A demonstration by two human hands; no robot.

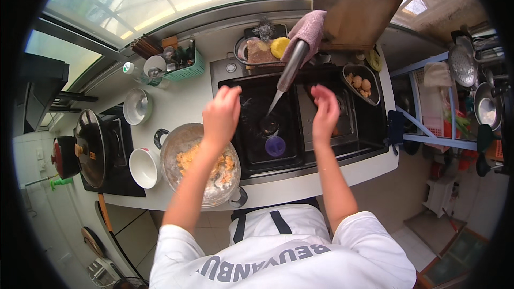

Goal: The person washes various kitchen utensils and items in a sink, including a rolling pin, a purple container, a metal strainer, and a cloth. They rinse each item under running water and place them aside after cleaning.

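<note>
My left hand (219, 114) hangs over the left edge of the black sink (249, 168), its fingers curled and no object visible in them. Over the right basin is my right hand (326, 108), slightly blurred, with bent fingers and nothing seen in it. Between the hands, water streams from the faucet (293, 66), over which a pink cloth (307, 32) is draped. A purple round strainer or cup (275, 146) lies in the left basin. Below my left hand, partly hidden by the forearm, stands a two-handled metal pot (170, 168) holding a yellowish, floury mixture (225, 162).
Left of the pot are a white bowl (143, 168), a metal bowl (137, 106) and a lidded pan (91, 148) on the stove. Behind stand a green basket (184, 68) and a wooden cutting board (355, 8). A strainer basket with eggshells (361, 84) sits at the sink's right corner.
</note>
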